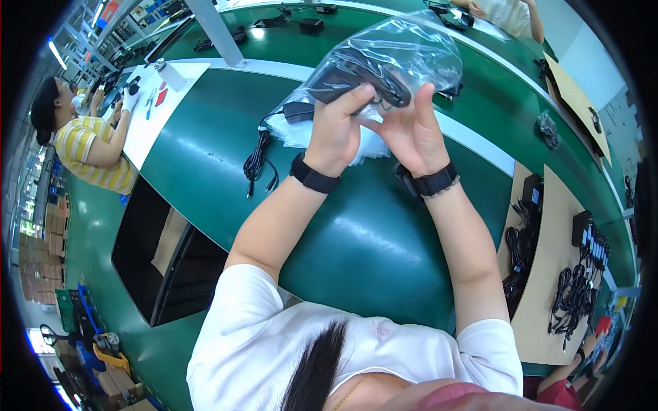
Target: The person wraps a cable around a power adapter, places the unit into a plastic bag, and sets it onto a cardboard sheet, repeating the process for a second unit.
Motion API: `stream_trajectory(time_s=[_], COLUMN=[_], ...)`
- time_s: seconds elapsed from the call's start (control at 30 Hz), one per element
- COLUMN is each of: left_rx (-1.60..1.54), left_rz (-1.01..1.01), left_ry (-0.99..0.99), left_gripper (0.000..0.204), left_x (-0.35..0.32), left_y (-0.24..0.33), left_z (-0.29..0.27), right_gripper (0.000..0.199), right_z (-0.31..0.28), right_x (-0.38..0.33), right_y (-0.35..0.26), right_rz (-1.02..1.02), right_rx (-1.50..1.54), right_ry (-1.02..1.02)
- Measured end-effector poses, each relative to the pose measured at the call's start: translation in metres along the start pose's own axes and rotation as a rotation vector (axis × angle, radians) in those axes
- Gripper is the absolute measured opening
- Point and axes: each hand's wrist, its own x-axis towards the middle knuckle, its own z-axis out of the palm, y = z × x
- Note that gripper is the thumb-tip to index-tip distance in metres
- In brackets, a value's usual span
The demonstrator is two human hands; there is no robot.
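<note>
A clear plastic bag point(428, 51) is raised over the green table, with a black power adapter and its bundled cable point(360, 68) inside. My left hand point(337, 127) pinches the bag's lower left part between thumb and fingers. Against the bag's lower right side, my right hand point(415, 133) has its palm up and thumb stretched out; some of its fingertips are hidden by the bag. Just left of my left hand lies another black adapter point(299, 111), its coiled cable point(256, 159) on the table. Flat clear bags point(373, 145) are stacked beneath my hands.
Cardboard sheets point(548, 322) on the right carry rows of black adapters point(591, 236) with coiled cables. A co-worker in a yellow striped shirt point(96, 147) sits at the left by a white sheet point(175, 96). A grey post point(216, 31) stands at the far edge.
</note>
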Motion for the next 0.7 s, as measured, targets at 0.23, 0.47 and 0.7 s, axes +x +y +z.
stream_trajectory(time_s=[0.23, 0.47, 0.7], left_rx=[0.02, 0.346, 0.429], left_rz=[-0.139, -0.051, -0.219], left_ry=[-0.11, -0.019, -0.186], left_gripper=[0.038, 0.079, 0.056], left_x=[-0.006, -0.008, -0.01], left_y=[-0.029, -0.019, 0.009], left_z=[0.003, -0.005, 0.016], right_gripper=[0.036, 0.024, 0.017], right_z=[-0.013, -0.033, -0.027], right_x=[-0.008, -0.003, -0.018], right_y=[-0.018, -0.038, -0.037], right_rz=[-0.122, -0.542, -0.974], right_rx=[-0.209, -0.89, -1.785], right_ry=[0.366, 0.513, 0.409])
